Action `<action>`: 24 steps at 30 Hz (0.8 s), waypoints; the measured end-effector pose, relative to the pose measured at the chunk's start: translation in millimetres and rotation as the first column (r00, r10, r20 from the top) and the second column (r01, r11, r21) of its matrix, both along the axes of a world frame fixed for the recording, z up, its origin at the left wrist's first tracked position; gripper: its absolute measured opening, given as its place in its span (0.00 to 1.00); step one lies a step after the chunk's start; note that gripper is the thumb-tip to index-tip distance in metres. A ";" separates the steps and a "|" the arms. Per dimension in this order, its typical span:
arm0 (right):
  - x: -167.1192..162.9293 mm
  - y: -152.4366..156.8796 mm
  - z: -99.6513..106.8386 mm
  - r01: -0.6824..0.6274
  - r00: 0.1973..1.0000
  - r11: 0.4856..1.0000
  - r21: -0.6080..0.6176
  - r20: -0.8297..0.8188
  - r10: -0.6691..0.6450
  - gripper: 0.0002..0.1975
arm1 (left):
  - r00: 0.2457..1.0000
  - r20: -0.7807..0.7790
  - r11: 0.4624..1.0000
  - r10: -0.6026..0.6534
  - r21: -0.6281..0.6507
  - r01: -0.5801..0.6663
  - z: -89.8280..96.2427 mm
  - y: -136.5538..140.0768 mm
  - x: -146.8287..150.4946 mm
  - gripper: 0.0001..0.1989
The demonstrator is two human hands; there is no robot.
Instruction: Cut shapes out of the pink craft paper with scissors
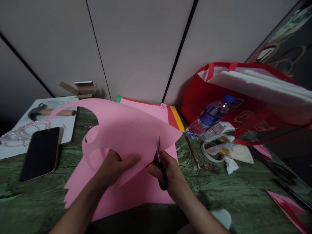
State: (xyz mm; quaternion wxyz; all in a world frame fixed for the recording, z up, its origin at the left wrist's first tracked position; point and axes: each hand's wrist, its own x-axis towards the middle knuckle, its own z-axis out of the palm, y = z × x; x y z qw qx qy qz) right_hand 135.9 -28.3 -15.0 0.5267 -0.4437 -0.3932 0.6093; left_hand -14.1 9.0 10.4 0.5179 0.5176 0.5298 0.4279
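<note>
My left hand (114, 167) grips a sheet of pink paper (129, 130), thumb on top and the other fingers hidden beneath. Curved pieces have been cut out of the sheet's left side, where a thin strip arches away. In my right hand (170, 172) is a pair of scissors (161, 172) with black handles, my fingers closed around them. Their blades meet the pink sheet near its right end, pointing away from me. Under the held sheet lies a stack of pink paper (146, 195), with red, yellow and green edges showing at its back.
Left are a black phone (41, 152), a hammer (56, 112), clear beaded strands (26, 131) and a small open box (85, 88). Right are a water bottle (209, 115), a pencil (192, 152), a tape roll (207, 151) and a red bag (195, 94) holding white boards (263, 81).
</note>
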 end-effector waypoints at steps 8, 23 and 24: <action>-0.8 -1.3 0.3 0.008 1.000 1.000 -0.027 0.030 -0.008 0.18 | 0.999 -0.022 0.999 0.036 -0.001 -0.036 -0.2 0.4 -0.6 0.24; 0.6 -1.9 1.9 0.034 0.992 0.997 -0.072 0.125 -0.024 0.19 | 0.998 0.056 0.998 0.010 -0.061 -0.007 2.0 -1.3 0.3 0.18; 0.8 -1.8 2.1 0.033 0.992 0.997 -0.074 0.125 -0.024 0.20 | 0.998 0.057 0.998 0.017 -0.064 -0.013 1.9 -1.4 0.2 0.18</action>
